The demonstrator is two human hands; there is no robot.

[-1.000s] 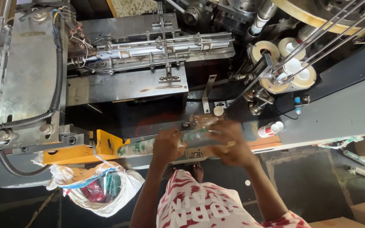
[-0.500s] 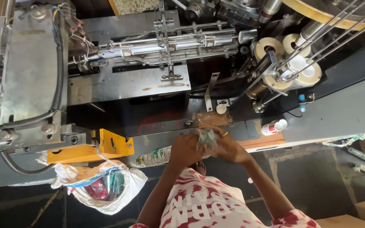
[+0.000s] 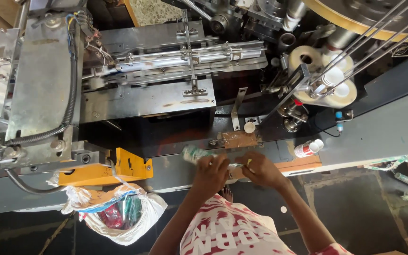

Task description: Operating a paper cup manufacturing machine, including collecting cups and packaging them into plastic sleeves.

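Over the grey ledge [image 3: 378, 137] now: hands drawn together since a second ago, cup stack [image 3: 195, 153] shortened between them. Left hand [image 3: 212, 172] clamped on stack's end, right hand [image 3: 259, 170] fingers curled, grip unclear. Suggests compressing or sleeving. White bag [image 3: 119, 215] below left.

Machine: large steel frame [image 3: 43, 80] with rods, rollers and a grey corrugated cable [image 3: 69, 99].
Bracket: yellow-orange plate [image 3: 128, 165] beside the bench edge.
Floor: dark concrete [image 3: 355, 208], a white sack [image 3: 119, 217] resting there.
Light: daylight.
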